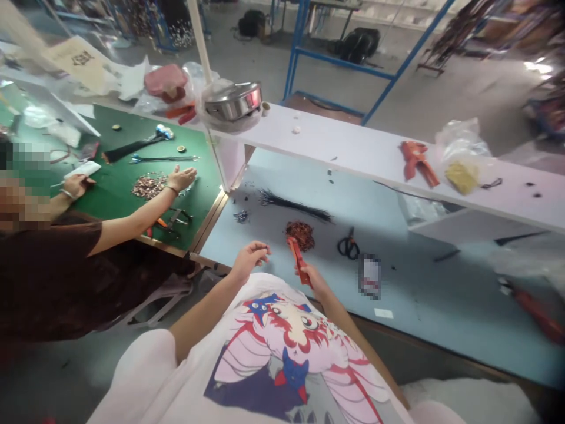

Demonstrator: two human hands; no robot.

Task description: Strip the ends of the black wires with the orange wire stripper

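My right hand (314, 279) is wrapped around red crimping pliers (299, 259), whose far end reaches the near edge of a pile of small copper-coloured pieces (301, 234). To the left of the pliers, my left hand (251, 259) pinches with thumb and fingertips. A tiny dark tip shows at those fingers, too small to name. Behind the pile lies a bundle of thin black wires (295, 206). A small heap of dark bits (241, 217) sits farther left. Black-handled scissors (349, 244) rest to the right of the pile.
A phone (369, 275) and a white slip (384, 313) lie on the blue table (424, 265). Along the back runs a white shelf (353, 144) with a metal container (233, 101) and another red tool (418, 162). At left, a co-worker's arm (132, 221) reaches over the green table (203, 194).
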